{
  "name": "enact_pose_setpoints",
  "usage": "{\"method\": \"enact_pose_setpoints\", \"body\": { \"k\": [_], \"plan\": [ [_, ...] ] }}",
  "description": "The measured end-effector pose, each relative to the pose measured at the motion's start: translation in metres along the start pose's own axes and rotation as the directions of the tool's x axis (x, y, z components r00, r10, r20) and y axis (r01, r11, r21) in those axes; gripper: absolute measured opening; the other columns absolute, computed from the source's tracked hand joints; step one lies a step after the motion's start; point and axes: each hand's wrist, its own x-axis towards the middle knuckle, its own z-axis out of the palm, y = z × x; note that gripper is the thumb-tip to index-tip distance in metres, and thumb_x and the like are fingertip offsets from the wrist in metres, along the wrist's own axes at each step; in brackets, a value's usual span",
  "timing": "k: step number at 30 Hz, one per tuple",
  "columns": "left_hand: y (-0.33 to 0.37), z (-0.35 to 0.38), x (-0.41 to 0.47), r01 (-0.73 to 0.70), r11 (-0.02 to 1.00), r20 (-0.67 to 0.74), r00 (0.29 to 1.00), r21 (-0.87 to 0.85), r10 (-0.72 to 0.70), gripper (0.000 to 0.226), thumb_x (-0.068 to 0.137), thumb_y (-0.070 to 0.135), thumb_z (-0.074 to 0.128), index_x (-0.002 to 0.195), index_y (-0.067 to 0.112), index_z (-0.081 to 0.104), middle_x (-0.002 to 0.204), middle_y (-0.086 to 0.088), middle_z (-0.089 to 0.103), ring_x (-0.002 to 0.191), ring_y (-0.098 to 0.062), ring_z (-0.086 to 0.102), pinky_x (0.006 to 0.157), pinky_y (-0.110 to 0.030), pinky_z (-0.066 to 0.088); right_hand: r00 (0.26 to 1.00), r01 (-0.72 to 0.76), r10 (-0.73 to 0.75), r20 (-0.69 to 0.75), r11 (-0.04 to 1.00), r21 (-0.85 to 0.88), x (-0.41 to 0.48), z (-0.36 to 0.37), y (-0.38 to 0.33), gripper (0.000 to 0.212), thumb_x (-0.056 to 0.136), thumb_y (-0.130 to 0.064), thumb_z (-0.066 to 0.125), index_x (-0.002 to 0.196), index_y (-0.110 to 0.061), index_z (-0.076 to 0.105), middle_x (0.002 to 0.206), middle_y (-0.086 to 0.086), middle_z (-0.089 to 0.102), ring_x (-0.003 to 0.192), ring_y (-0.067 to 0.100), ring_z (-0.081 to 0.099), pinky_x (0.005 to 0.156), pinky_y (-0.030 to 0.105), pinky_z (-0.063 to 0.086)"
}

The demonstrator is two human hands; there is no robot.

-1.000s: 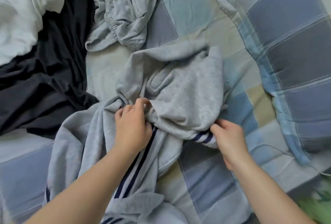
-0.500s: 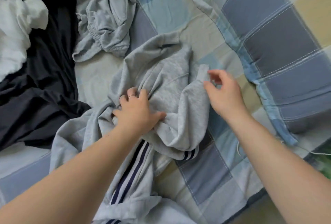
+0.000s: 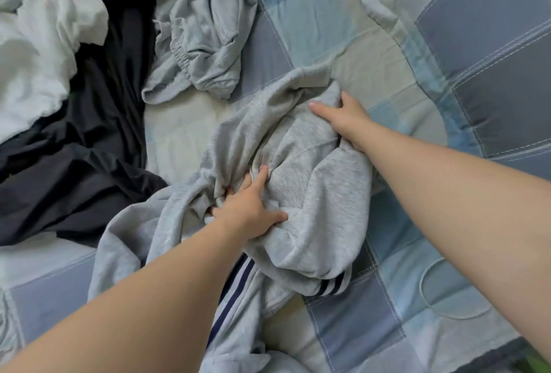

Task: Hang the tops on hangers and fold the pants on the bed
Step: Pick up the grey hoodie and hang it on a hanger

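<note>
**Both hands gripping the grey striped pants on the bed**

Head view: The grey pants [image 3: 301, 170] with navy side stripes lie bunched at the centre of the bed [image 3: 357, 328], which wears a blue, grey and beige checked cover. The left hand [image 3: 249, 213] comes in from 7 o'clock and sits on the crumpled middle of the pants; its fingers [image 3: 261, 174] are dug into the folds and bunch the cloth, with the thumb spread out to the side on top. The right hand [image 3: 343, 117] reaches in from 3 o'clock and grips the far edge of the pants toward 1 o'clock; its thumb lies flat on the fabric while the other fingers curl under the cloth, out of sight. A second light grey garment [image 3: 202, 41] lies crumpled at 12 o'clock, just apart from the pants. A black garment [image 3: 89, 149] spreads out at 9 o'clock, with a white garment [image 3: 38, 59] at 10 o'clock, partly on top of it. A matching checked pillow [image 3: 492, 74] sits at 2 o'clock.
</note>
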Motion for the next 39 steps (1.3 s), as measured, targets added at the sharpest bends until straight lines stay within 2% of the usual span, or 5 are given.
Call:
{"method": "enact_pose_setpoints", "body": {
  "k": [10, 17, 25, 29, 39],
  "plan": [
    [-0.023, -0.002, -0.003, -0.077, 0.907, -0.012, 0.997, -0.413, 0.079, 0.106, 0.078, 0.061, 0.073, 0.157, 0.042, 0.006, 0.164, 0.011, 0.021, 0.150, -0.018, 0.023, 0.119, -0.032, 0.020, 0.944, 0.278, -0.308, 0.116, 0.934, 0.223, -0.070, 0.016, -0.022, 0.054, 0.076, -0.024, 0.078, 0.125, -0.028, 0.056, 0.122, -0.003, 0.069, 0.112, 0.013, 0.066, 0.100, 0.036, 0.053],
    [-0.036, -0.021, -0.086, -0.256, 0.413, -0.311, 0.948, -0.874, -0.072, 0.036, 0.097, 0.060, 0.048, 0.123, 0.037, 0.058, 0.124, 0.008, 0.068, 0.106, 0.007, 0.063, 0.091, -0.023, 0.046, 0.872, 0.438, -0.290, 0.395, 0.822, -0.364, -0.173, 0.033, -0.040, 0.056, 0.086, -0.044, 0.072, 0.134, -0.031, 0.047, 0.125, -0.009, 0.064, 0.116, 0.016, 0.059, 0.098, 0.033, 0.045],
    [-0.073, -0.056, -0.217, -0.240, 0.033, -0.242, 0.969, -0.970, -0.058, 0.055, 0.073, 0.061, 0.068, 0.113, 0.024, 0.063, 0.097, 0.004, 0.071, 0.085, -0.015, 0.072, 0.073, -0.038, 0.059, 0.697, 0.689, -0.305, 0.649, 0.536, -0.489, -0.313, 0.064, -0.083, 0.032, 0.089, -0.041, 0.069, 0.118, -0.035, 0.057, 0.106, -0.012, 0.067, 0.103, 0.019, 0.061, 0.085, 0.043, 0.049],
    [-0.096, -0.054, -0.308, -0.332, 0.010, -0.331, 0.938, -0.943, -0.102, 0.015, 0.083, 0.002, 0.059, 0.095, 0.007, 0.064, 0.071, -0.002, 0.067, 0.070, -0.017, 0.067, 0.071, -0.036, 0.057, 0.684, 0.720, -0.386, 0.619, 0.491, -0.490, -0.410, 0.069, -0.112, 0.027, 0.088, -0.054, 0.064, 0.096, -0.031, 0.053, 0.077, -0.015, 0.059, 0.080, 0.014, 0.057, 0.071, 0.039, 0.046],
    [-0.153, -0.084, -0.588, -0.591, 0.112, -0.592, 0.806, -0.799, 0.030, 0.018, 0.090, -0.010, 0.058, 0.098, 0.005, 0.067, 0.080, -0.007, 0.072, 0.073, -0.014, 0.070, 0.067, -0.032, 0.059, 0.732, 0.654, -0.629, 0.261, 0.756, -0.013, -0.674, 0.084, -0.173, 0.024, 0.094, -0.018, 0.064, 0.072, -0.019, 0.053, 0.060, -0.013, 0.041, 0.056, 0.005, 0.036, 0.054, 0.020, 0.031]
  ]
}}
